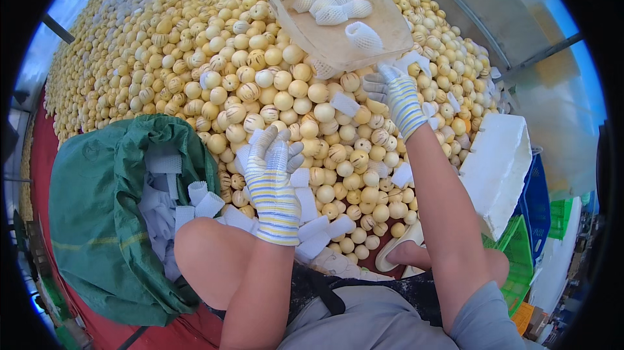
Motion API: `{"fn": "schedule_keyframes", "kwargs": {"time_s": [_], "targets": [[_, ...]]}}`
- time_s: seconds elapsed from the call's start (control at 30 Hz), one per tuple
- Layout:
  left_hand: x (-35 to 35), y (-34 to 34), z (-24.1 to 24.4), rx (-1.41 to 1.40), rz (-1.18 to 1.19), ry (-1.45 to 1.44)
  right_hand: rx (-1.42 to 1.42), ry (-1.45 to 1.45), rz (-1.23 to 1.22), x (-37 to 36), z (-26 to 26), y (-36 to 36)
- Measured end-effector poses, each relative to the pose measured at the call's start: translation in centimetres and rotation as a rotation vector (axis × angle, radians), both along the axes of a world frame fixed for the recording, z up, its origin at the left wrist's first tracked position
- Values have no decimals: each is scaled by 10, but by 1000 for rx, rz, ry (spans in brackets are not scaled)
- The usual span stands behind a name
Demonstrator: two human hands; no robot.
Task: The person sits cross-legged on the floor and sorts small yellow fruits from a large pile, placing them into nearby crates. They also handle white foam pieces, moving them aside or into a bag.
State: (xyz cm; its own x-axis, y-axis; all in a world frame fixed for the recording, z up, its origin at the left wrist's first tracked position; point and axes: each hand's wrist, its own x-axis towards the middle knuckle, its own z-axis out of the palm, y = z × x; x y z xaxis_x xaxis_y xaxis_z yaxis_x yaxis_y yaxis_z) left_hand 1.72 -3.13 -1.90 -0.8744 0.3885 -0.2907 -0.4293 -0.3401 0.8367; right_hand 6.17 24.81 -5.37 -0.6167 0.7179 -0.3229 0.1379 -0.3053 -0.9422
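Note:
A large heap of pale yellow striped fruit, pepino melons by their look (248, 91), spreads in front of me. My left hand (275, 165), in a striped knit glove, is over the near part of the heap; a white foam net sleeve (241, 155) shows at its fingers, and whether it is gripped I cannot tell. My right hand (392, 87), gloved alike, reaches to the near edge of a translucent plastic tub (336, 60); its grip is unclear. Inside the tub lie several pieces in white foam nets (331, 14). Loose foam sleeves (307, 204) are scattered on the fruit.
A green woven sack (92, 213) full of white foam sleeves stands open at the left. To the right are a white foam box (497, 169), a blue crate (536, 204) and a green crate (516, 262). My knees are beside the near edge of the heap.

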Motion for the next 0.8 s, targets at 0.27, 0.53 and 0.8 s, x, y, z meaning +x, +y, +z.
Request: {"fn": "schedule_keyframes", "kwargs": {"time_s": [0.27, 0.53, 0.8], "targets": [[-8, -6, 5, 36, -14, -45, 908, -676, 927, 129, -155, -203], [-4, 2, -6, -269, -220, 49, 344, -710, 780, 141, -114, -148], [31, 23, -33, -485, -730, 222, 211, -362, 418, 140, 11, -122]]}}
